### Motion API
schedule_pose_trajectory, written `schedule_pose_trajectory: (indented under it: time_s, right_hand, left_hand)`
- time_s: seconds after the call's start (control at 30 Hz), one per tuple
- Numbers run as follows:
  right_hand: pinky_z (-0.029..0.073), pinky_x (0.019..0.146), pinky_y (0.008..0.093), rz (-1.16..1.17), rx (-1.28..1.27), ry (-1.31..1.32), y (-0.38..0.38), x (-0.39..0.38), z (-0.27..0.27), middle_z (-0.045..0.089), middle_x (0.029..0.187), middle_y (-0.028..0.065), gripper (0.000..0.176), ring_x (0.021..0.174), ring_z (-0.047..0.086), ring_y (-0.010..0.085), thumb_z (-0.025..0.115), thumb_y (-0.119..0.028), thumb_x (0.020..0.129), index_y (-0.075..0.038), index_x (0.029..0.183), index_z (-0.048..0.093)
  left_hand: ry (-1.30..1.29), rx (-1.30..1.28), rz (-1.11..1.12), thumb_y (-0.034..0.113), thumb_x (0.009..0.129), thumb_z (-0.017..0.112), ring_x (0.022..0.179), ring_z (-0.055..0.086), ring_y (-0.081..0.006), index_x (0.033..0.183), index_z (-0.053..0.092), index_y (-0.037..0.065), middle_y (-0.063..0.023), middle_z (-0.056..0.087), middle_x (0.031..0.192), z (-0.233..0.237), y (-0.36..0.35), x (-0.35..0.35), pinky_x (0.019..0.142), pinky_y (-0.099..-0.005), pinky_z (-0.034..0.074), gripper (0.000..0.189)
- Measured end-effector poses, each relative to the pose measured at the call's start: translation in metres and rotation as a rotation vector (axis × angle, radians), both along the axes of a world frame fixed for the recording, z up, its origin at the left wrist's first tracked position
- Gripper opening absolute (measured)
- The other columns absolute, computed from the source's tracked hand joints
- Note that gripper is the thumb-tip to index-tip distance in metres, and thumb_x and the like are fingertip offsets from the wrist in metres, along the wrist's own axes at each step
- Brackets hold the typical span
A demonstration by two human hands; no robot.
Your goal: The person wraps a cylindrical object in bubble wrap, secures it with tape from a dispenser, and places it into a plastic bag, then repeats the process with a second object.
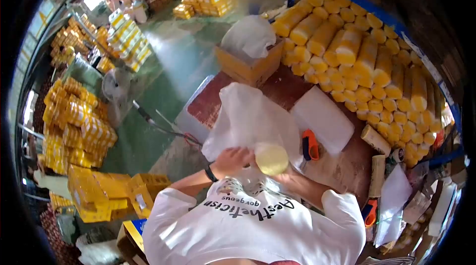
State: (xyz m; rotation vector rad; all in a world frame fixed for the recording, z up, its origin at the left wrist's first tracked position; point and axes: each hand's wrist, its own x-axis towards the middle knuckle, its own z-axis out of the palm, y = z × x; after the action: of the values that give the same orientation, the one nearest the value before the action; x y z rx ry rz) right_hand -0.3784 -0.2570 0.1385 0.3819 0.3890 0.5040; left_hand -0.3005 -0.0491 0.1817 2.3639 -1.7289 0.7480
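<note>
A roll with a round, pale yellow end [271,159] stands in front of my chest. My right hand [283,177] is closed round its lower right side, and the roll hides part of the fingers. My left hand [234,160], with a black band on the wrist, reaches in from the left. Its fingers are stretched towards the roll's left edge, over the near edge of a large translucent white plastic bag [243,111]. The bag spreads across the table beyond both hands. To the right of the roll lies an orange and black tool [310,145], perhaps a tape dispenser.
A stack of white plastic sheets [325,118] lies on the reddish table [210,103]. Behind it stands a cardboard box [250,66] with a white bag on top. Yellow-wrapped rolls [357,51] fill the right-hand rack. A second orange tool [369,213] is by my right elbow. Yellow cartons [99,190] stand left.
</note>
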Motion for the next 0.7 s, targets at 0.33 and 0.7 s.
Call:
schedule_pose_trajectory:
  time_s: [0.33,0.7]
  right_hand:
    - [0.043,0.096,0.0563,0.088,-0.165,0.013,0.016,0.011,0.030,0.058,0.121,0.0132,0.040,0.111,0.057,0.0289,0.049,-0.036,0.092,-0.007,0.120,0.053]
    - [0.047,0.092,0.0348,0.493,-1.024,-0.377,-0.067,0.013,-0.002,0.057,0.119,0.0101,0.052,0.106,0.058,0.0201,0.065,-0.017,0.083,-0.003,0.129,0.046]
  left_hand:
    - [0.295,-0.086,0.224,0.018,0.074,0.059,0.069,0.059,-0.0157,0.090,0.055,0.016,-0.0007,0.049,0.079,-0.012,-0.001,0.029,0.051,-0.0298,0.048,0.016]
    - [0.384,-0.125,0.888,0.007,0.079,0.051,0.069,0.064,-0.0303,0.103,0.062,0.017,-0.0094,0.064,0.087,-0.052,0.058,0.151,0.056,-0.0418,0.051,0.028]
